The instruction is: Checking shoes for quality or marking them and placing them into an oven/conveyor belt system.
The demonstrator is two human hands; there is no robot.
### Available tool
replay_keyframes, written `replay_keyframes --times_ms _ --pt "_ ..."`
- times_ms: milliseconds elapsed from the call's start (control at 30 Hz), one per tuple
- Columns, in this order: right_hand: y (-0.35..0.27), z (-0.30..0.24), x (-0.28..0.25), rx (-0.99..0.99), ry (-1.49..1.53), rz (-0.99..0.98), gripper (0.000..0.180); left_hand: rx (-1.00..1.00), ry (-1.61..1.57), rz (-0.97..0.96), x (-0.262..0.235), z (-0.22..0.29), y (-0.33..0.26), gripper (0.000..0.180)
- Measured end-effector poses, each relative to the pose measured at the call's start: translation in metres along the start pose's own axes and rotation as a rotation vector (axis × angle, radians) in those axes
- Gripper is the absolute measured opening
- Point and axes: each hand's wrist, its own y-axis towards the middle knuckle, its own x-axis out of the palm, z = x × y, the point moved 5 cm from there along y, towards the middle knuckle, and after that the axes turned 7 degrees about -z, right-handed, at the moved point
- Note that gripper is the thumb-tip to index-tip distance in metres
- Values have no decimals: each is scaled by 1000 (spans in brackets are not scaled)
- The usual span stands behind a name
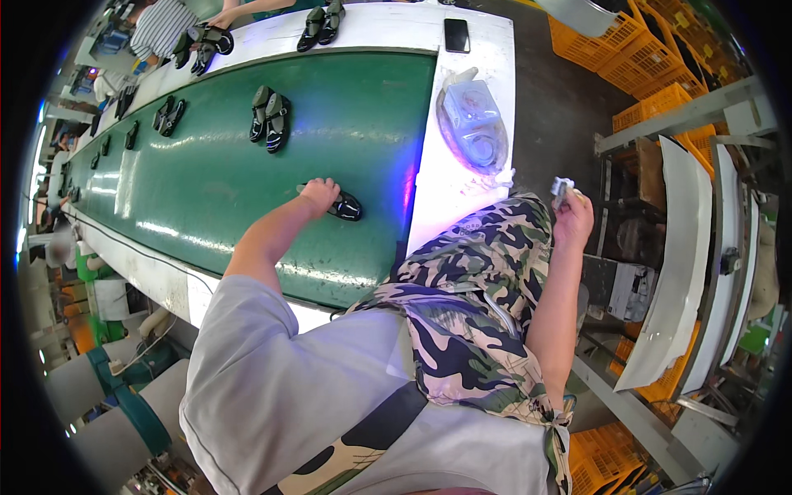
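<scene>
My left hand [320,196] reaches out over the green conveyor belt [214,198], its fingers closed on the heel end of a shiny black shoe [346,206]. The shoe's toe points to the right, and much of its back part is hidden under my hand. Out to the right, beyond the belt and the white table, my right hand [573,223] is raised beside my camouflage apron [462,280]. It pinches a small whitish wad [563,188], perhaps cloth, between thumb and fingers.
A pair of black shoes [271,120] sits further up the belt, with several more beyond. On the white table edge [487,49] lie a phone [456,35] and a clear plastic container [472,124]. Orange crates [602,49] stand to the right. A co-worker's arm [247,10] shows at the far side.
</scene>
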Motion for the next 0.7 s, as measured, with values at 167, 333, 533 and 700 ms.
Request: replay_keyframes --times_ms 167,333,533,700 --pt "-6 -2 19 -7 -29 -16 15 -47 -262 -204 -24 -17 19 51" --pt "-8 8 38 61 -83 90 20 -311 -2121 -34 -43 -21 18 58" --pt "2 2 98 3 -243 -79 19 332 -1978 651 -179 18 -1 51" --pt "-20 -33 204 -66 -263 -346 18 385 -1165 1147 -275 43 -54 58"
